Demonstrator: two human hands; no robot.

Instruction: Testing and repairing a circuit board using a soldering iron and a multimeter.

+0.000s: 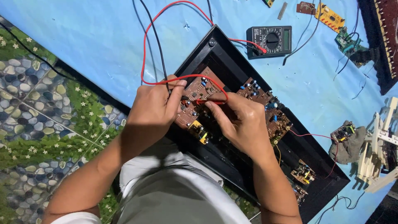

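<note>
Work surface: blue floor mat (83, 37), with a black open chassis (232, 70) lying across it. The brown circuit board (198, 101) sits at centre. The left hand (155, 105) pinches the black probe; the right hand (240, 120) grips the red probe (209, 101). The multimeter (269, 40) lies at 1 o'clock. Risk: a slipped tip may bridge adjacent contacts; slack leads may snag

Blue floor sheet (83, 37), pebble-and-flower patterned mat (37, 108), even light

Open blue sheet (83, 37), upper left: passable for my hands. Obstacles: red lead (145, 45) and black lead (155, 37) looping overhead; multimeter (269, 40) upper centre; loose boards (329, 16) upper right.
</note>
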